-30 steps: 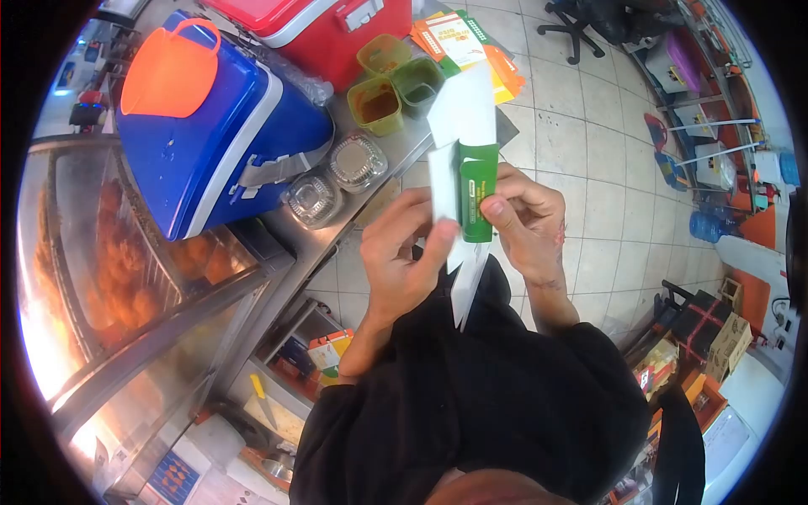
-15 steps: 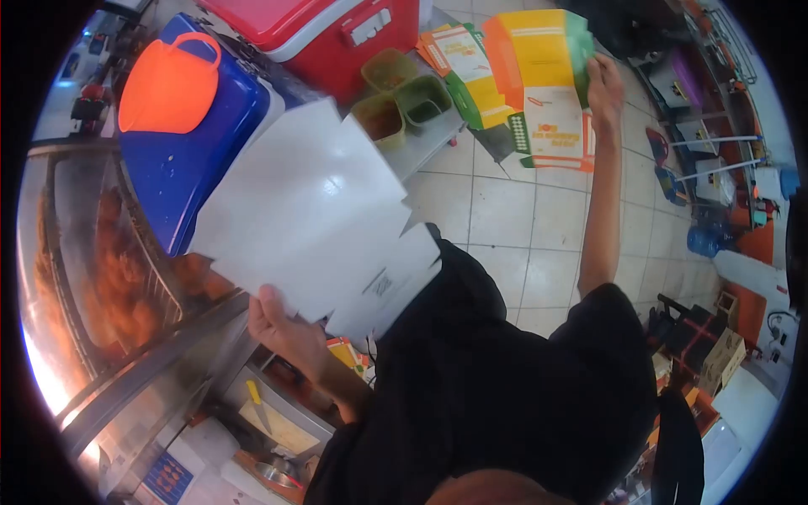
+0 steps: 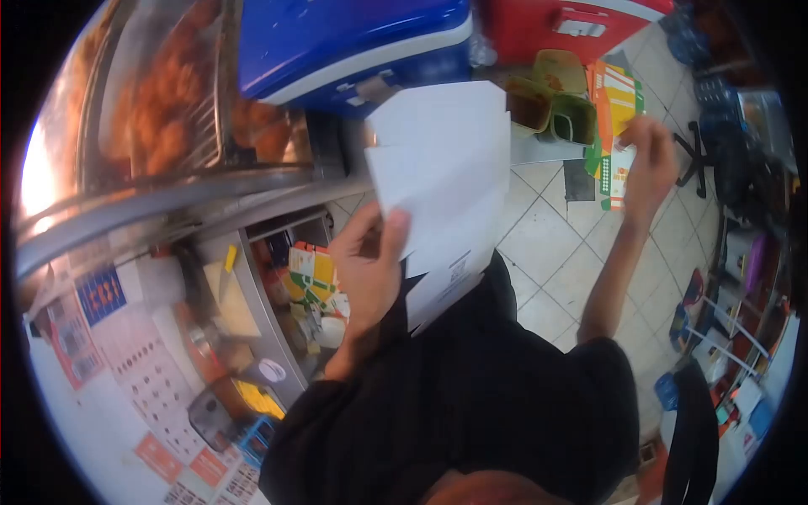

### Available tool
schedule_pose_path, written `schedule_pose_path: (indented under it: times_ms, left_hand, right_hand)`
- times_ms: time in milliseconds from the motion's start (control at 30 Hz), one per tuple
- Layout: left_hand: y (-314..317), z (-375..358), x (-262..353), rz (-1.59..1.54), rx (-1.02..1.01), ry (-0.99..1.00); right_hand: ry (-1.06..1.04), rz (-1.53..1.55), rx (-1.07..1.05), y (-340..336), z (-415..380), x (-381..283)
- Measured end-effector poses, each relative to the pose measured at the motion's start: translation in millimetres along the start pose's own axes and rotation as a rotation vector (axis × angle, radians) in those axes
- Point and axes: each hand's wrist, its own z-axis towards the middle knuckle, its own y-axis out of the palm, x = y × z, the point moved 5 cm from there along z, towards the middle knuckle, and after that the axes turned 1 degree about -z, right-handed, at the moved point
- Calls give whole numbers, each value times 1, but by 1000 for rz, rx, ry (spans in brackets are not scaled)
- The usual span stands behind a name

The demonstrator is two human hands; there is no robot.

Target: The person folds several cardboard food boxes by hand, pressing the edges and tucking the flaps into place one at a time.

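Note:
A flat, unfolded white cardboard box blank stands tilted in front of my body, with small print and a code near its lower edge. My left hand is closed on its left edge, thumb on the near face. My right hand is raised at the right, fingers loosely bent and slightly apart, with nothing visible in them. Beside and behind its fingertips lie printed orange, yellow and green box blanks, partly hidden by the hand.
Blue and red coolers stand at the back, near open plastic containers. A glass case of fried food is at the left. Below it, a yellow-handled knife lies on a board. Tiled floor extends rightward.
My right hand has let go of the printed box blank. The view has turned, and the white blank in my left hand now stands more upright. The orange scoop-like item has left view.

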Motion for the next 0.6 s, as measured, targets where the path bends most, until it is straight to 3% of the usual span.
schedule_pose_path:
  times_ms: [33,67,133,300,600]
  left_hand:
    - [8,1,7,5,-33,50]
    - [10,1,5,-2,-28,43]
    - [26,0,11,-166,-270,251]
    - [30,1,25,-225,-414,235]
    - [31,6,30,-290,-445,303]
  right_hand:
    - [-87,200,-193,25,-41,-50]
    - [-35,383,-343,44,-77,-70]
    - [-226,330,-522,75,-115,-122]
    - [-190,406,-403,78,-131,-135]
    - [-231,525,-432,68,-136,-145]
